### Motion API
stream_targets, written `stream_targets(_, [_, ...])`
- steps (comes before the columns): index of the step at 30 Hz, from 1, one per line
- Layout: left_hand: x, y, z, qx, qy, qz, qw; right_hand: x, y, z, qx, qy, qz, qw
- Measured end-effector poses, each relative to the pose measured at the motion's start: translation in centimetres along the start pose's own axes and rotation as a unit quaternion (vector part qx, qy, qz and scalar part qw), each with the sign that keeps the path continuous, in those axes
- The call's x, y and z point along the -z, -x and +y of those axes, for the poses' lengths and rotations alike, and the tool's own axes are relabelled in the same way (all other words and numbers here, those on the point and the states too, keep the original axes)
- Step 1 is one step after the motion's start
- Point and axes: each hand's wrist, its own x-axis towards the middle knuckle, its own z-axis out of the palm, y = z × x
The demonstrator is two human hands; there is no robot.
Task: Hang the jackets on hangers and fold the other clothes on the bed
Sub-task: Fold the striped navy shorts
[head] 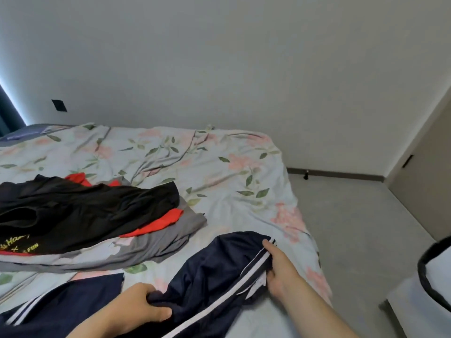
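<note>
A navy garment with white side stripes (214, 272) lies across the near part of the floral bed (219, 167). My left hand (139, 306) grips a bunched fold of its dark fabric. My right hand (280, 267) holds the striped edge near the garment's far end, forefinger stretched along the stripe. A pile of clothes lies to the left: a black garment with yellow print (80, 211) on top, red cloth (158, 223) and grey cloth (156, 242) beneath it.
The bed's right edge drops to a grey floor (353, 228). A white container with a dark rim (434, 272) stands at the right edge. A door (424, 181) is at the far right; a plain wall runs behind the bed.
</note>
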Motion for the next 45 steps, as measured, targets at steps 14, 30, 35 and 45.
stream_targets(14, [1.9,-11.5,7.5,-0.079,0.008,0.198,0.977,-0.5,-13.4,-13.7,0.092,-0.11,0.025,0.989])
stream_targets(30, [-4.3,-7.3,1.6,-0.129,-0.235,0.323,0.907,-3.5,-7.2,4.0,0.51,0.733,-0.163,0.418])
stream_targets(35, [-2.7,2.3,-8.8,0.023,-0.23,0.267,0.936,-5.5,-3.9,5.2,0.423,0.824,-0.108,0.361])
stream_targets(45, [1.9,10.0,-18.9,0.272,-0.001,0.28,0.921,-12.0,7.1,7.4,0.228,0.884,-0.201,0.356])
